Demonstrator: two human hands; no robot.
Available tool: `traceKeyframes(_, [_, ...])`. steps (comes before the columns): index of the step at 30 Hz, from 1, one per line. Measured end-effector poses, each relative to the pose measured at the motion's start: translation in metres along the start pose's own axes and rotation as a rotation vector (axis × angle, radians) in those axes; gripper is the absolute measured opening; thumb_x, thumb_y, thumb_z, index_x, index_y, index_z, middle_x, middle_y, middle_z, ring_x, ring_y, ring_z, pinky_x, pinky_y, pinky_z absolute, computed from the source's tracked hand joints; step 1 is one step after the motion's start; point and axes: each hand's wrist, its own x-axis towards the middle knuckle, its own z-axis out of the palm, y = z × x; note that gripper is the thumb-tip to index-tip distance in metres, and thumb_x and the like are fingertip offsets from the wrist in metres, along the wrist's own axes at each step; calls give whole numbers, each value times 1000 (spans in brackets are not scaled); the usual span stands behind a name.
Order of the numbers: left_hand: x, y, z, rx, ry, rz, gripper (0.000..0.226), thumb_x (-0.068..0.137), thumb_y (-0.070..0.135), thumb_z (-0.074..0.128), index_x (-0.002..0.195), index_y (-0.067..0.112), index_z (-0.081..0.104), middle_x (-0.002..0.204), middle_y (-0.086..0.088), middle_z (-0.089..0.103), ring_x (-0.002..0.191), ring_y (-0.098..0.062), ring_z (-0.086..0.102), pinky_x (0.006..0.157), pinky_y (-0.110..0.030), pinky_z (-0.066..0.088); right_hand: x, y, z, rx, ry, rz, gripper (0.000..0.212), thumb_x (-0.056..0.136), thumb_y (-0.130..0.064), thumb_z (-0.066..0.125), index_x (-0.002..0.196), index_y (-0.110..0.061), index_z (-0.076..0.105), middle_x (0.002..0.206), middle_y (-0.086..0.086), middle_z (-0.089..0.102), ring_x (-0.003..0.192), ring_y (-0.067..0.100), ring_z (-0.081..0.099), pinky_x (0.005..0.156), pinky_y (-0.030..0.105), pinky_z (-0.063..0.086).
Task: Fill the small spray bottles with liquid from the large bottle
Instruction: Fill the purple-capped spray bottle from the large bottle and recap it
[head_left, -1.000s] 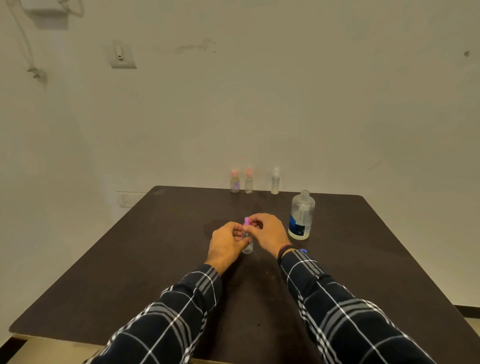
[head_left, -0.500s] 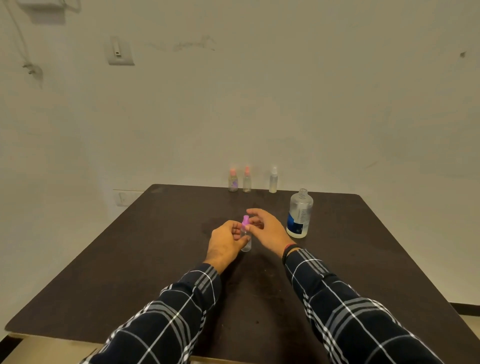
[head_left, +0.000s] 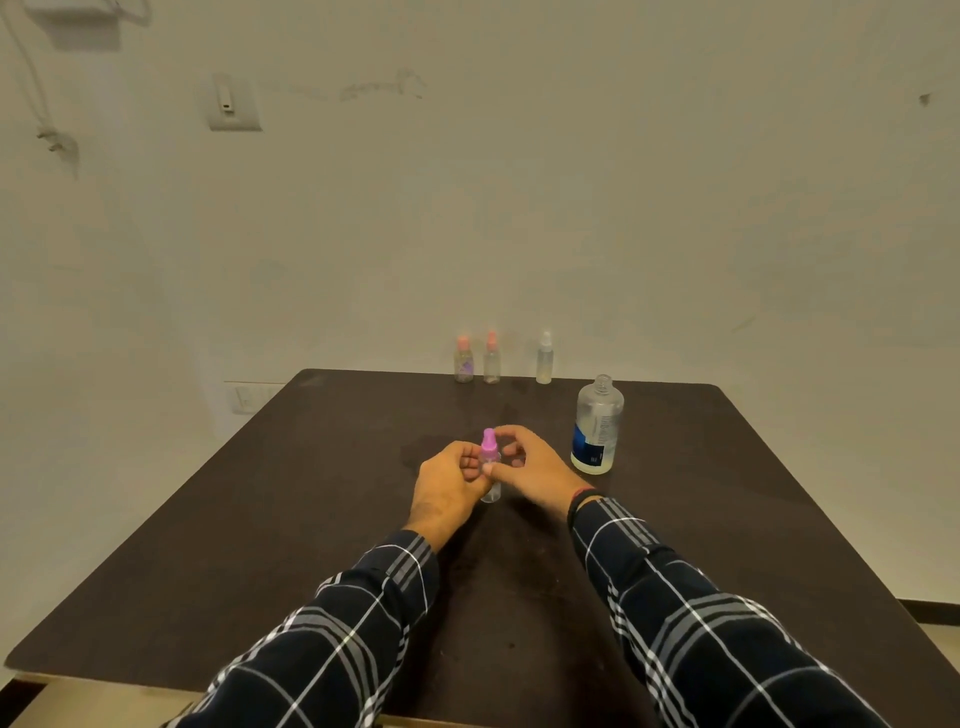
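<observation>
Behind a dark brown table (head_left: 260, 545) rises a plain pale wall (head_left: 571, 182) with a switch plate (head_left: 234, 104). From the head camera we see our left hand (head_left: 447, 488) wrapped around a small clear spray bottle (head_left: 491, 491) standing mid-table, while our right hand (head_left: 530, 465) pinches its pink spray cap (head_left: 489, 444) between thumb and fingertips. Just right of our hands stands the large bottle (head_left: 597, 426), uncapped and upright. Along the far edge, three more small spray bottles (head_left: 491, 358) stand in a row, well apart from our hands.
</observation>
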Motion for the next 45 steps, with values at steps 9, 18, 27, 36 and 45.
traceKeyframes(9, [2,-1,0,-13,-10,-10,22,87,22,78,103,30,63,96,10,70,89,-1,67,73,-14,53,7,-9,9,-61,171,-12,23,89,-27,71,111,-22,64,106,-3,65,100,12,61,89,28,51])
traceKeyframes(18, [-1,1,-2,0,-13,1,22,88,21,77,102,30,63,96,10,70,87,-1,67,73,-13,52,3,-5,9,15,174,22,48,82,-40,78,121,-24,55,114,-5,60,106,12,57,94,31,50])
traceKeyframes(27, [0,0,0,-4,-4,5,21,88,25,77,101,32,62,95,11,70,88,0,67,82,-20,57,7,-2,12,-90,231,-45,21,86,-31,74,104,-25,65,102,-4,65,95,11,61,87,26,52])
traceKeyframes(36, [-1,1,-1,13,-2,-8,22,89,22,76,101,32,61,95,11,69,87,0,66,73,-14,51,3,-1,12,-8,246,24,46,80,-43,79,114,-23,54,109,-4,58,99,11,56,82,23,47])
traceKeyframes(45, [2,-4,1,12,-3,9,24,87,25,78,104,32,63,96,11,70,89,0,67,84,-21,57,0,0,0,-47,56,-89,41,93,-30,66,132,-31,54,127,-5,54,116,10,52,105,33,44])
